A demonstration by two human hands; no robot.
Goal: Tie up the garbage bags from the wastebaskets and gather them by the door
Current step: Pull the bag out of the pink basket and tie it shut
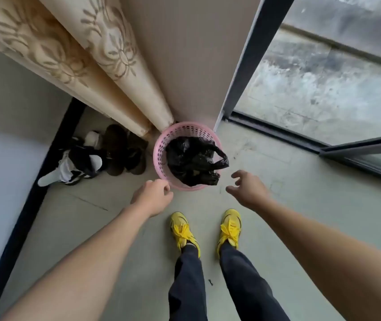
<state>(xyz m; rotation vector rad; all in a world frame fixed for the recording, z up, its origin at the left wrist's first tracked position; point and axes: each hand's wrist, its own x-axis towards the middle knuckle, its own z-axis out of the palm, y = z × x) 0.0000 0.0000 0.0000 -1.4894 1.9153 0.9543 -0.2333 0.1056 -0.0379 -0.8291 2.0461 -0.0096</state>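
A pink perforated wastebasket (161,149) stands on the floor against the wall corner. Inside it sits a black garbage bag (191,161), one handle loop hanging over the right rim. My left hand (153,196) hovers just in front of the basket's near-left rim with loosely curled fingers, holding nothing. To the right of the basket my right hand (247,187) is spread, fingers relaxed, a short way from the bag's handle and not touching it.
A beige patterned curtain (87,49) hangs down to the left of the basket. Several shoes (106,156) lie on the floor left of it. A sliding glass door frame (277,133) runs along the right. My yellow shoes (208,230) stand on the grey floor.
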